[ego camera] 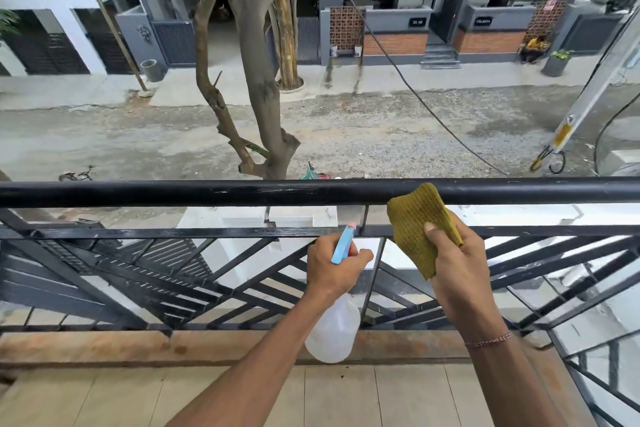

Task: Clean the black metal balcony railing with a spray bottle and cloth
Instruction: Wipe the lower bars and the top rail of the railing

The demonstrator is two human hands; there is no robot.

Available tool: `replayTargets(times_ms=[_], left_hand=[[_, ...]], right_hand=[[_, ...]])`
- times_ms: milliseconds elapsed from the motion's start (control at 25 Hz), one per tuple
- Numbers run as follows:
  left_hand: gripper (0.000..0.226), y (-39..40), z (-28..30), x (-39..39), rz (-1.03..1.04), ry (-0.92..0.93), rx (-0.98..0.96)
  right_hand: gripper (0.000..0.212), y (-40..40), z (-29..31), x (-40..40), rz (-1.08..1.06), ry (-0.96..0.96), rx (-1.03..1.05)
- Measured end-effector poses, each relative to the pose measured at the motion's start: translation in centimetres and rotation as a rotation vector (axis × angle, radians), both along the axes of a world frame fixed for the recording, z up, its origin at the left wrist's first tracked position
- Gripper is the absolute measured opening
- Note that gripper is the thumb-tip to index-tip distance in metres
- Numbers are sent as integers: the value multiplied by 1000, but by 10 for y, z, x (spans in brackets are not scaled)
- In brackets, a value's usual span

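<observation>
1. The black top rail (207,191) is taken as landmark; wiping is judged in hand.
2. Below it, the spray bottle (333,329) is gripped by the left hand (332,267), fingers curled round its neck.
3. The cloth (417,225) is pinched by the right hand (457,263), its top edge touching the rail; a sideways drag is called for next.

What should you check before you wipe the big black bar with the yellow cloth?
1. Folded mustard-yellow cloth held firmly by the right hand: ok.
2. Cloth at the round black metal top rail: ok, its top edge overlaps the rail.
3. Rail wet with spray: cannot tell; only pale scuffs show.
4. Translucent white spray bottle with blue nozzle gripped by the left hand: ok.
5. Bottle clear of the cloth's path: ok, it sits lower.
</observation>
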State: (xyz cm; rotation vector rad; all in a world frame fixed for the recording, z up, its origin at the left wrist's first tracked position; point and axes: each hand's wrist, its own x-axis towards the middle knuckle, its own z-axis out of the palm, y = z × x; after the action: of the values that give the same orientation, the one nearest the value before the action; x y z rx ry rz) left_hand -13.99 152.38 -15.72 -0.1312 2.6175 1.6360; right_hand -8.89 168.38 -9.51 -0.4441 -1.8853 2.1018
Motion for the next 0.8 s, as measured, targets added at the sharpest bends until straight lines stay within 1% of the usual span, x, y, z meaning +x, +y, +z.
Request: replayTargets(times_ms=[80,280,400,520,560,640,720,800], left_hand=[[23,9,1,2,-4,-3,0],[21,21,5,-1,-44,-16,56],[25,24,10,-3,6,-2,38],[23,19,14,-8,33,28,62],[22,15,16,-9,39,34,78],[24,7,21,-13,62,50,93],[23,-2,27,-16,94,60,112],[18,-15,29,-19,129,58,141]], right_hand=[[25,7,0,1,-15,11,15],[32,18,-3,2,-24,38,42],[42,18,-3,-6,-16,84,109],[41,11,2,-25,55,138,197],[42,7,4,-34,90,149,277],[49,-3,2,-59,144,193,533],[58,-18,-12,-86,248,211,911],[63,-40,-32,-103,347,92,1309]])
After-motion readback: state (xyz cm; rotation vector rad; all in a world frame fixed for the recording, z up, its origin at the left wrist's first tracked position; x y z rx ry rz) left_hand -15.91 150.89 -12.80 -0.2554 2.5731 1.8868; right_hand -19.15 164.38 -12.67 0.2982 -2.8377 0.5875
